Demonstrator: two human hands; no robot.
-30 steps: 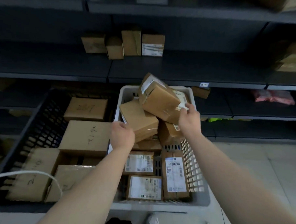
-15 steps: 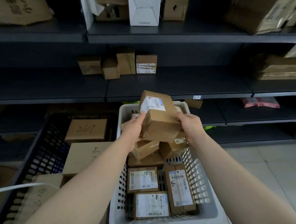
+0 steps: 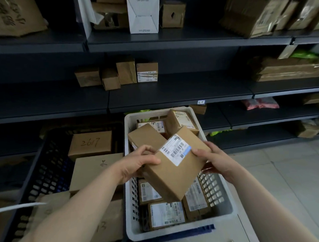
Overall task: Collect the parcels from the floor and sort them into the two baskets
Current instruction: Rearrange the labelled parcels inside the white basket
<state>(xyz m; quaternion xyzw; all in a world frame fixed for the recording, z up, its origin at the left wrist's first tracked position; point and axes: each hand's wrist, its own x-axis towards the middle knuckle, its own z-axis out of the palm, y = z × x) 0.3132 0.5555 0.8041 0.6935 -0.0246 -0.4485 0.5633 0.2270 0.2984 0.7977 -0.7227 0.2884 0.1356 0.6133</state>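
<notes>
Brown cardboard parcel [image 3: 176, 167], barcode label up, tilted, held over white basket [image 3: 177, 231]. Left grip [image 3: 136, 163] clasped on left edge, thumb on top; right grip [image 3: 216, 160] clasped on right corner, thumb beside label. Labelled parcels [image 3: 165, 214] inside white basket; dark basket [image 3: 46, 170] just beside on left, holding larger boxes [image 3: 90, 145] with handwritten numbers.

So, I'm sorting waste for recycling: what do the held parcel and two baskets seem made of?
The held parcel: matte brown cardboard, with a paper-looking white label. The white basket: smooth moulded plastic, judging by its perforated walls. The dark basket: probably plastic too, similar lattice, but dim.
</notes>
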